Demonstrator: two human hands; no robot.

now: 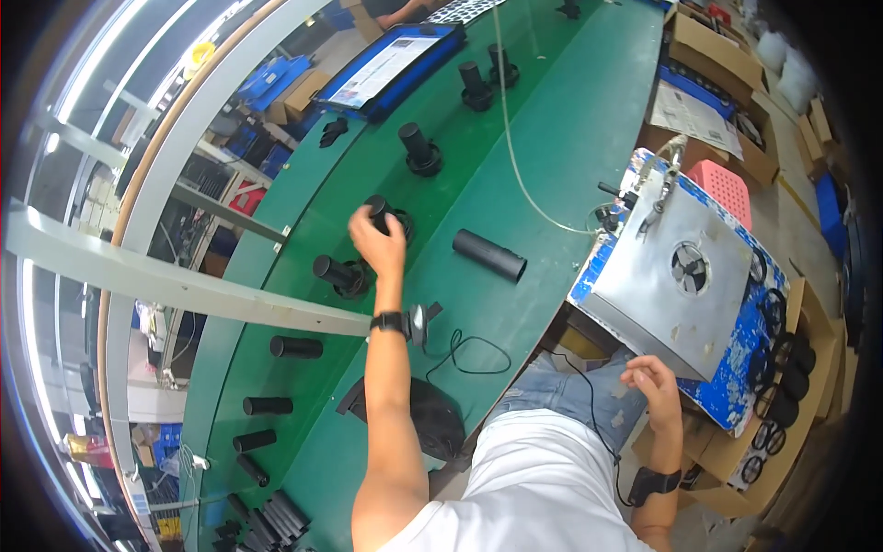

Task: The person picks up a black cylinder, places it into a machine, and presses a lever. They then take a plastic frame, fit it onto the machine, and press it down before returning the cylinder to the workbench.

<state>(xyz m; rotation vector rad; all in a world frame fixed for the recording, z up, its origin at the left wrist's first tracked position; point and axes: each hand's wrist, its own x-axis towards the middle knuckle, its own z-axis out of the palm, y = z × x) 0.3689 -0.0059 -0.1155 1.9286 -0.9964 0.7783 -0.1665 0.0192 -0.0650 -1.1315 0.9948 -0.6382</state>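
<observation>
My left hand reaches over the green bench, its fingers closed round the upper part of a black tube on a flanged base. A similar black piece tilts beside it on the near side, and another stands farther along. To the right of my left hand a loose black tube lies on its side. Over my lap, by the front edge of a metal box with a fan-like round opening, my right hand is loosely curled with fingers apart, and holds nothing.
Several black tubes lie at the near left. A grey metal bar crosses the bench at left. A black bag and thin cable lie near my left arm. A blue tray with paper sits beyond. Cardboard boxes stand at right.
</observation>
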